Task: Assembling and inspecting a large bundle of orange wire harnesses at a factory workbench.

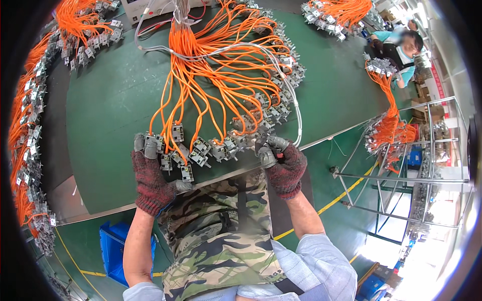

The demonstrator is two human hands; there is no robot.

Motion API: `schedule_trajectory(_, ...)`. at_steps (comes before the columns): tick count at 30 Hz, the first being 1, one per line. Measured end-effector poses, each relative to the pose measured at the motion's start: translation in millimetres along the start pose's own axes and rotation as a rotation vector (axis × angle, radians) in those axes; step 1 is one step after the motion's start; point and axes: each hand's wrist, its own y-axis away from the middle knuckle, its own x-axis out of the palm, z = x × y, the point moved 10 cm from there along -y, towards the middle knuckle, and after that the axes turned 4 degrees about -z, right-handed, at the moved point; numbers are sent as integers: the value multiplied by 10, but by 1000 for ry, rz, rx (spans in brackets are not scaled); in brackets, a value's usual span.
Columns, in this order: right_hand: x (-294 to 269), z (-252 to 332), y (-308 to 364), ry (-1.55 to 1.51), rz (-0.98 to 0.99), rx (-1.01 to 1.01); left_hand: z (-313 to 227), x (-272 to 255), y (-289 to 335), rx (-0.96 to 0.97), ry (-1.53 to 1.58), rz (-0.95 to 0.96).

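A large bundle of orange cables (186, 42) fans out over the green table, each cable ending in a small grey metal-cased connector (201, 146). My left hand (153, 178), in a dark red knit glove with grey fingertips, lies around the left end of the connector row. Its fingers touch the outermost connectors, with the thumb apart near the table edge. My right hand (286, 168), gloved alike, pinches a grey connector at the near edge; the fingertips partly hide it. A pale grey cable (296, 108) curves down to my right hand, where its end is hidden.
A light-coloured instrument box (150, 10) stands at the back. More cable bundles lie left (32, 125) and far right (341, 12). A metal rack (401, 175) holds hanging cables. Another person (401, 52) works beyond the table. A blue bin (115, 251) sits below left.
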Motion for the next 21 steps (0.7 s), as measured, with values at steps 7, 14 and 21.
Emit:
schedule_trajectory(7,18,182,9,-22,-22,-137,-11,-4,4,17,-2,-32)
schedule_trajectory(14,64,347,22,142,29,-303,-31,-20,-21,5,29,-40)
schedule_trajectory(21,-36,455,-92,-68,-27,-193,-17,-23,-7,28,21,-53)
